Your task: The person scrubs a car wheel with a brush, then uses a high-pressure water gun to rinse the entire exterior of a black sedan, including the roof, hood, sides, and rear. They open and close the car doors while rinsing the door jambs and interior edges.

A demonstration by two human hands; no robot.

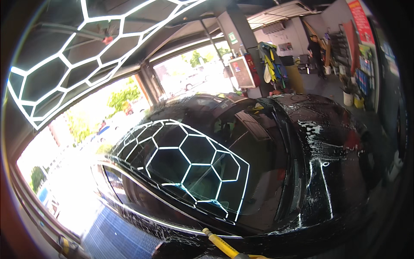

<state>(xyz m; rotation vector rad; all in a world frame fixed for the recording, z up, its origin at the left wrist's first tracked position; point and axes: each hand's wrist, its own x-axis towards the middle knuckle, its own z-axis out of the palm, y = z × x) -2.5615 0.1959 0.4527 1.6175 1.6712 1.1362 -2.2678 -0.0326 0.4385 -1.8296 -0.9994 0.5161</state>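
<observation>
Neither of my hands is in view. From the bottom edge rises the front end of a yellow spray lance (223, 244), whatever grips it being out of frame. Its tip points at the side of a black car (347, 191), close to the door mirror (176, 247). The car's windshield (262, 168) mirrors the hexagonal ceiling lights. White foam (310, 129) streaks the wet hood, and more foam clings along the lower door.
Hexagonal light strips (64, 61) hang overhead at the left. Blue grating (113, 231) covers the floor beside the car. A white-fronted cabinet (242, 73) and hanging cloths (271, 63) stand beyond it. A person (315, 56) is at the back right, near buckets (348, 98).
</observation>
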